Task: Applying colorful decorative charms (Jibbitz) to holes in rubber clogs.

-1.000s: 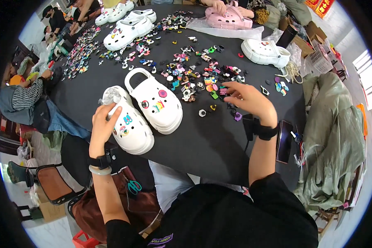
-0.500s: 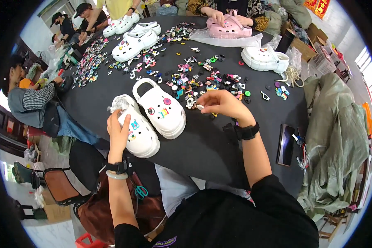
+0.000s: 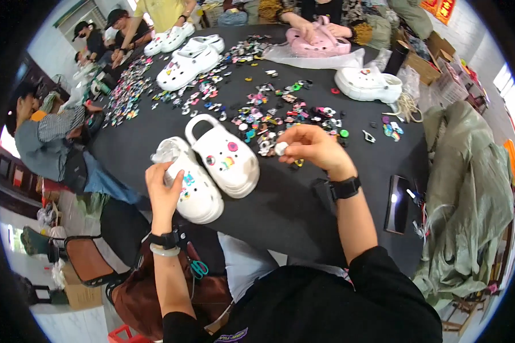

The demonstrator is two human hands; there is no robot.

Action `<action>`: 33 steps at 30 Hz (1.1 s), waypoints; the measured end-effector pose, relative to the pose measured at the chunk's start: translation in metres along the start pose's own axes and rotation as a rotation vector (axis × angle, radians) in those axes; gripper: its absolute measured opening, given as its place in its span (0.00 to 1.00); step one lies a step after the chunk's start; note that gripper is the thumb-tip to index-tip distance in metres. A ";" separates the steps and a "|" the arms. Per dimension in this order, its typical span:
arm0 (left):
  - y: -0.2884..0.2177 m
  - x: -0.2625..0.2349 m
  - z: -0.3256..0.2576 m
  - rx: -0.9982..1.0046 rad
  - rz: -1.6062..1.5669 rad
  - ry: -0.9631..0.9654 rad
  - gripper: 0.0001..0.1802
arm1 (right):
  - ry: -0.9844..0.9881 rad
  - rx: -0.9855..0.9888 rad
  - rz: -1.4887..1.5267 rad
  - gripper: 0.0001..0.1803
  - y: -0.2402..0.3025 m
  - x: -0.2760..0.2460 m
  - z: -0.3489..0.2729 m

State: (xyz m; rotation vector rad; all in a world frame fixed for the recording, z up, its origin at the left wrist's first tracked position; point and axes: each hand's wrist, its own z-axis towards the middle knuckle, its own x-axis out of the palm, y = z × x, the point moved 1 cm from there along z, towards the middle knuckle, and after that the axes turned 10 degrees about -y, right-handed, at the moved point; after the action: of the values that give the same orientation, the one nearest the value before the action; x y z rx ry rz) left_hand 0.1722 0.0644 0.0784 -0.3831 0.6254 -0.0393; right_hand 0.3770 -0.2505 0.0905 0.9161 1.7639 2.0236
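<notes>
Two white clogs lie side by side on the dark table in front of me. My left hand [image 3: 163, 186] is closed on the side of the left clog [image 3: 205, 204], which has crumpled clear plastic in its opening and small colourful charms on top. The right clog [image 3: 240, 174], with its strap up, carries a pink round charm and several others; neither hand touches it. Between the thumb and fingers of my right hand [image 3: 317, 151] is a small whitish shoe charm [image 3: 281, 148], just right of the clogs. Loose colourful charms [image 3: 263, 117] are scattered beyond that hand.
More white clogs [image 3: 186, 68] stand at the far left, another white clog [image 3: 367, 84] at the far right. Across the table a person handles a pink clog [image 3: 317, 43]. A phone [image 3: 397, 204] lies at the right edge; scissors [image 3: 199, 268] are beside my lap.
My right hand has turned the whitish charm so its round side shows more. My left hand stays on the left clog. The whole view has shifted slightly.
</notes>
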 end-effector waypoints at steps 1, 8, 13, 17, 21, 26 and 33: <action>0.006 -0.001 0.001 -0.023 -0.020 0.021 0.17 | -0.018 0.017 -0.101 0.14 -0.001 -0.001 0.001; 0.014 -0.005 0.040 -0.175 -0.108 0.366 0.14 | -0.177 -0.060 -0.968 0.08 -0.027 -0.021 0.005; 0.033 0.006 0.054 -0.460 -0.279 0.858 0.21 | -0.167 0.046 -1.275 0.09 -0.049 -0.023 0.009; 0.038 0.012 0.059 -0.475 -0.438 1.019 0.20 | -0.269 -0.199 -1.294 0.10 -0.059 -0.025 0.011; 0.041 0.007 0.054 -0.529 -0.471 0.989 0.16 | -0.296 -0.401 -1.129 0.12 -0.060 0.014 0.027; 0.039 0.016 0.048 -0.588 -0.561 0.930 0.14 | -0.210 -0.562 -1.260 0.14 -0.087 0.017 0.034; 0.037 0.014 0.045 -0.619 -0.566 0.906 0.15 | -0.294 -0.245 -0.808 0.09 -0.085 -0.005 0.041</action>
State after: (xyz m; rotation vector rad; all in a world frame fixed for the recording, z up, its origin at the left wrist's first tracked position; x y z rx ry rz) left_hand 0.2072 0.1117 0.0909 -1.1646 1.4110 -0.5959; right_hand 0.3915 -0.2054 0.0091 0.3092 1.3654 1.4368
